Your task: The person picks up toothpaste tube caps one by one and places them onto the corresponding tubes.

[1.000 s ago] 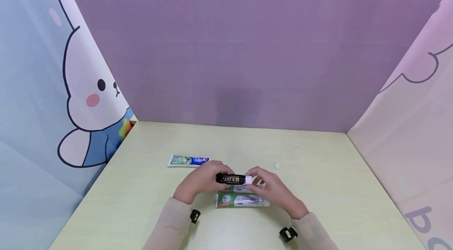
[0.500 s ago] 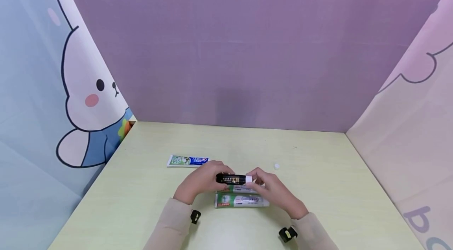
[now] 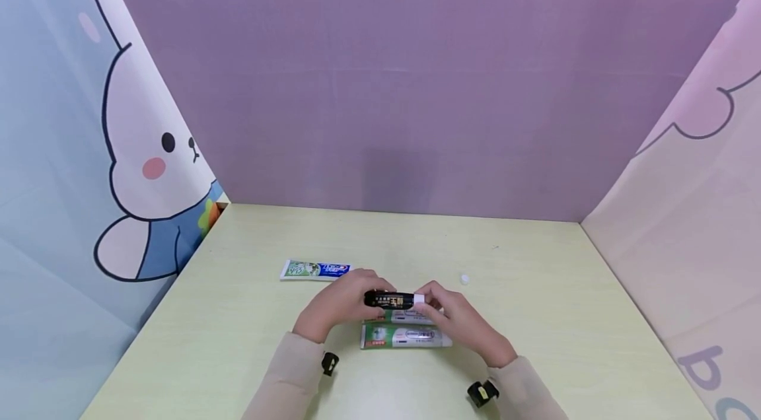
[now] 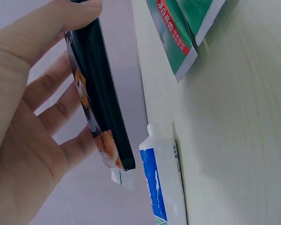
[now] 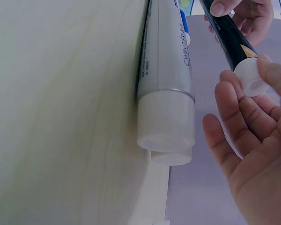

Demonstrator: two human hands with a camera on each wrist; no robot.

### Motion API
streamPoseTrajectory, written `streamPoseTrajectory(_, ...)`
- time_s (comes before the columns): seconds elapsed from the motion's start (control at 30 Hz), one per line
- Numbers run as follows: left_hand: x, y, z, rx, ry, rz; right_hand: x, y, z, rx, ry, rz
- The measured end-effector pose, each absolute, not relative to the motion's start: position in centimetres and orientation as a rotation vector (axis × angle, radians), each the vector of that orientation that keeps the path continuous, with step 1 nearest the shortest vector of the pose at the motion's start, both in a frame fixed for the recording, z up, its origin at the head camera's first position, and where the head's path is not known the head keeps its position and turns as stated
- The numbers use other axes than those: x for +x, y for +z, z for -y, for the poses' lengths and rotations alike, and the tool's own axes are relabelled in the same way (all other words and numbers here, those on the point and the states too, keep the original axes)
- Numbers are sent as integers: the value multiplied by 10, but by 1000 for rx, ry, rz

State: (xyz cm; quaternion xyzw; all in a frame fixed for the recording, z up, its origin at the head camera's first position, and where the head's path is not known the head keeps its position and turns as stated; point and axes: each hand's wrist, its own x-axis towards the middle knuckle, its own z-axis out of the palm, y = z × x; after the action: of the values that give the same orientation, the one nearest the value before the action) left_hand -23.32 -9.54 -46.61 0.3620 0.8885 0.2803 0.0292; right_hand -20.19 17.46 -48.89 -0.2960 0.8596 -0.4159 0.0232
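Note:
A black toothpaste tube [image 3: 389, 300] with gold lettering is held level by my left hand [image 3: 345, 301], which grips it near its tail end. My right hand [image 3: 460, 317] pinches the tube's white cap [image 5: 249, 77] between thumb and fingers at the other end. Beneath the black tube, two green-and-white toothpaste tubes [image 3: 406, 336] lie side by side on the table; the farther one is partly covered. Both have their white caps [image 5: 166, 119] on in the right wrist view. Past my left hand lies a blue-and-green toothpaste tube [image 3: 315, 270], its bare threaded nozzle [image 4: 152, 130] showing in the left wrist view.
On the pale table [image 3: 535, 275], a small loose white cap [image 3: 464, 279] lies beyond my right hand. A purple partition [image 3: 410, 76] stands along the back edge. Printed cloth panels [image 3: 160, 142] close off the left and right sides.
My right thumb and fingers have moved in a little on the white cap. The black tube has shifted very slightly to the right, its lettering turned a bit. Other tubes have not moved.

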Motion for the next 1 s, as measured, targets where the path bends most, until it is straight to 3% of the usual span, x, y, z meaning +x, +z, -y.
streamPoseTrajectory(0.5, -235, -465, 92, 1176, 853, -2743, -204, -488, -174, -879, -1383, -2640)
streamPoseTrajectory(1.0, -234, -467, 94, 1092, 882, -2756, -205, -491, -180, -1065, -1404, -2757)
